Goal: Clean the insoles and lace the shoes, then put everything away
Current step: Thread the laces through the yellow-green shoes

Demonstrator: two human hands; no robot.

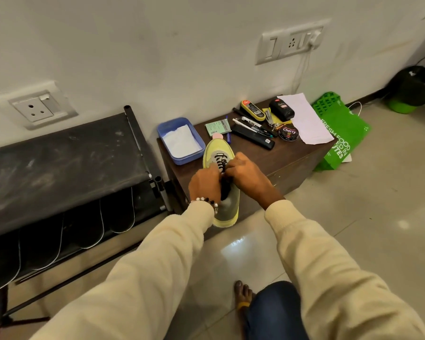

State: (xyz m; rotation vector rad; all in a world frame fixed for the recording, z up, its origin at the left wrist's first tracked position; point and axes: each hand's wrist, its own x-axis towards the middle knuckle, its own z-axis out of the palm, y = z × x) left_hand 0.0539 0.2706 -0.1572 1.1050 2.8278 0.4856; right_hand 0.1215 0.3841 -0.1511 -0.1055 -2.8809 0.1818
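Both hands, left hand point(205, 183) and right hand point(247, 176), pinch the black lace point(221, 161) of a yellow shoe point(220, 153) overhanging the desk's point(302, 153) front edge.

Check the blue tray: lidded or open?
Open. The blue tray has no lid on it, and white tissue shows lying inside.

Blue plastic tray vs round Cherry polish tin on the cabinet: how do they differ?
The blue plastic tray is rectangular and open-topped, with white paper or cloth in it; the round black Cherry polish tin is closed, its lid printed. The tray is much larger and sits at the cabinet's left end beside the yellow-green shoe; the tin sits nearer the right end against a white sheet. Both rest on the dark wooden cabinet.
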